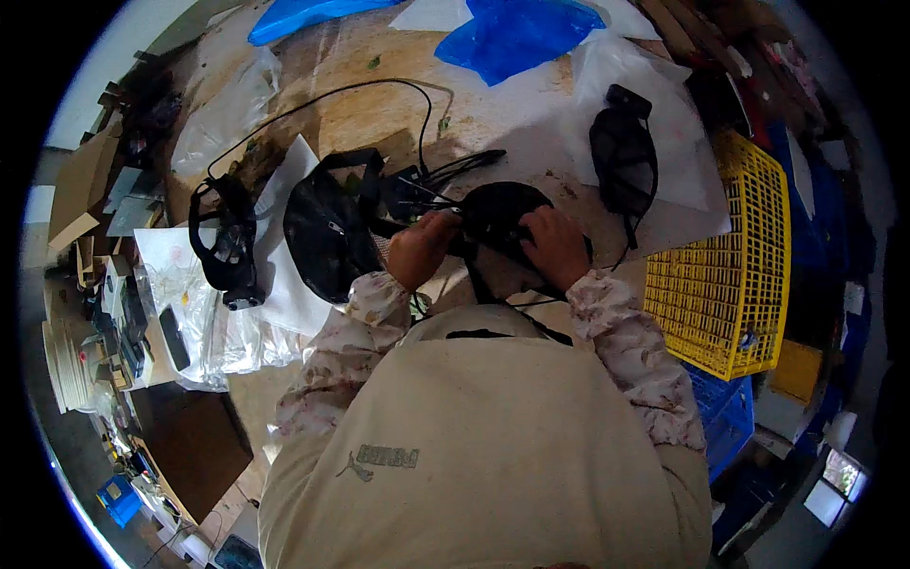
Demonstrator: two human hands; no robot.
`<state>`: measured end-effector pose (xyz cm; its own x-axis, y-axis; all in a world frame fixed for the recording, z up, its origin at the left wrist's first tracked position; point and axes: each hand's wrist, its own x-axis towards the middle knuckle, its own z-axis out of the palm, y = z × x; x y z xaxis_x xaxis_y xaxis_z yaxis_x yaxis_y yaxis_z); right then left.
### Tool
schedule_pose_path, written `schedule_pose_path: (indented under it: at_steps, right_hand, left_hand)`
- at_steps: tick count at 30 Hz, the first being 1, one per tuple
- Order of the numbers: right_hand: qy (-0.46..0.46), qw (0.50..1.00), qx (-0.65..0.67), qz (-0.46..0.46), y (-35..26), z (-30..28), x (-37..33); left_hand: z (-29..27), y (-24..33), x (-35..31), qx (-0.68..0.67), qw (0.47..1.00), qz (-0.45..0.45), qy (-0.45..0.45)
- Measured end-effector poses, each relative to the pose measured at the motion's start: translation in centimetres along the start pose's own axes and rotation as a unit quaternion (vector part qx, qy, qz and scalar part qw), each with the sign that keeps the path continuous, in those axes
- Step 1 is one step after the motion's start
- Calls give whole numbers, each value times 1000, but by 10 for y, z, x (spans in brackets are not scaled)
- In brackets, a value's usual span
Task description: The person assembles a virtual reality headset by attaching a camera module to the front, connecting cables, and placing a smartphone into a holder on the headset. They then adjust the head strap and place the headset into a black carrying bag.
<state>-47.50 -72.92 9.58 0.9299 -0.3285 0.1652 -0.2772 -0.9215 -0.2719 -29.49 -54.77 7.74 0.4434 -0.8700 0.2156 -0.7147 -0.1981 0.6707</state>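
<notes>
Right in front of me lies a dark black fabric pouch (502,211) with straps trailing off it. My left hand (423,248) is closed at its left edge, where thin dark cords meet; the exact thing in its fingers is too dark to make out. On the other side, my right hand (556,247) grips the fabric near the pouch's right end. Just left of my left hand rests a black zippered waist bag (327,232) with a strap. A black cable (379,82) arcs over the table toward a bundle of cable ends (474,163) behind the pouch.
Farther left is a black head strap with a small device (229,237). A black mesh item (623,156) lies right, near a yellow plastic crate (749,266). Blue plastic bags (517,36) sit at the far edge. Clear plastic bags and a phone (174,339) lie left.
</notes>
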Motion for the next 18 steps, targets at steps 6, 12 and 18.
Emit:
schedule_pose_path:
  at_steps: [6,12,18]
  right_hand:
    - [-2,994,-110,12,17,28,-8]
    - [23,998,-40,52,9,13,-24]
    - [-32,993,-24,107,20,31,-46]
  left_hand:
    - [15,-2,3,124,980,153,11]
    - [38,35,-7,26,986,105,-126]
    - [73,33,13,48,983,-40,-173]
